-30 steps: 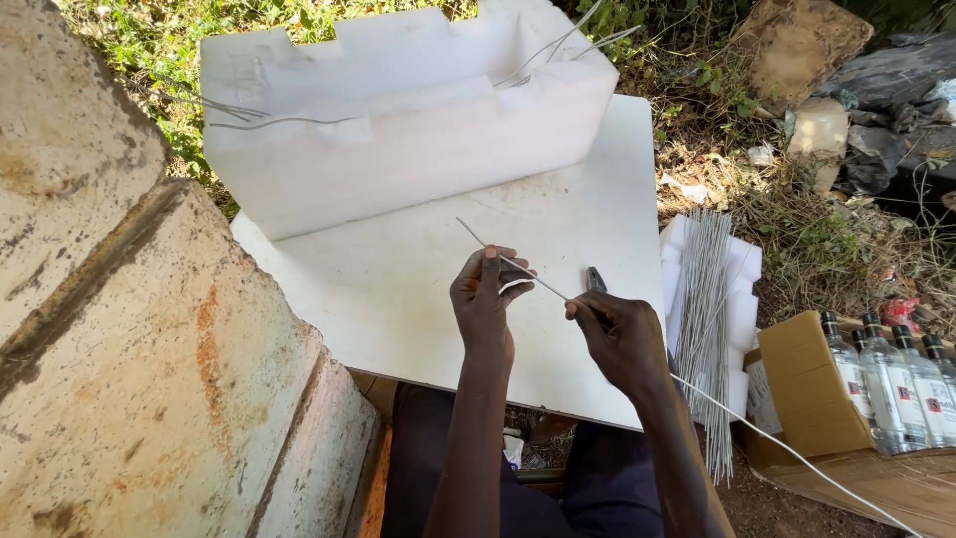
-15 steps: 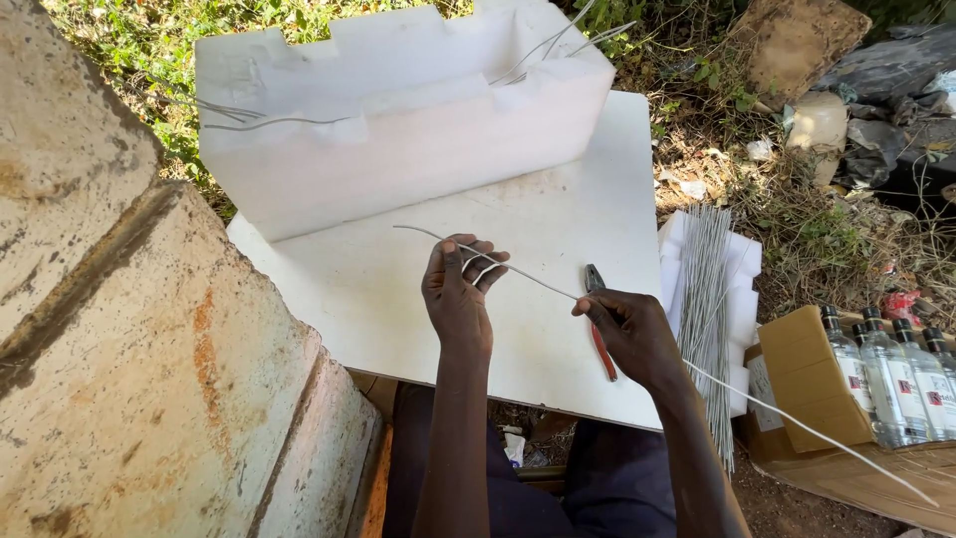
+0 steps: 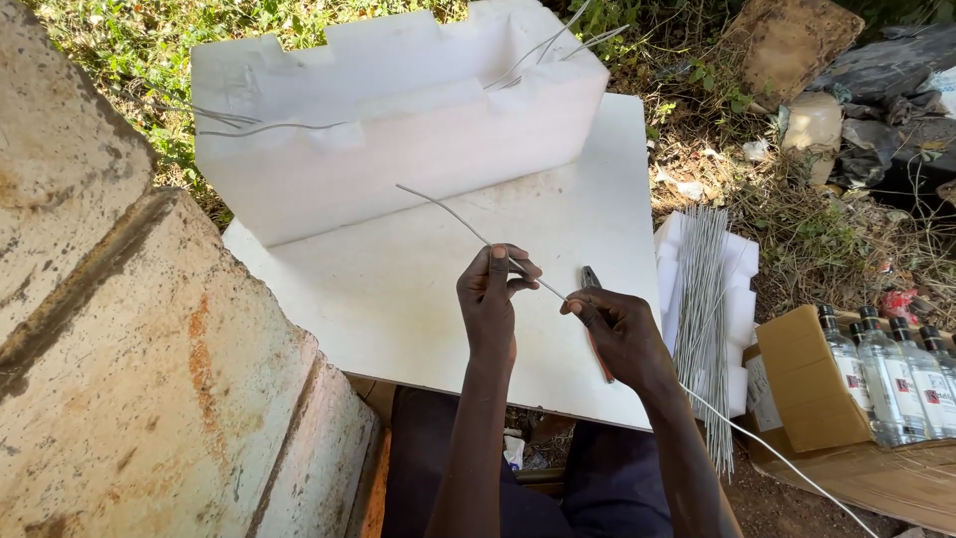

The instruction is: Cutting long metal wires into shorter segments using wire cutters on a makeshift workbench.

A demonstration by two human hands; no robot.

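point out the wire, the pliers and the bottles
wire (image 3: 448, 214), head view, on the bare stretch beyond the left hand
pliers (image 3: 591, 278), head view, on the dark jaw end
bottles (image 3: 881, 374), head view, on one clear body

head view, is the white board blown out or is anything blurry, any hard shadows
Head view: even, soft daylight; the white board and foam block are bright and nearly featureless, with only faint shadows under the left hand and right hand. The wire and hands look sharp, no motion blur. Edges bow slightly, as from a wide lens.
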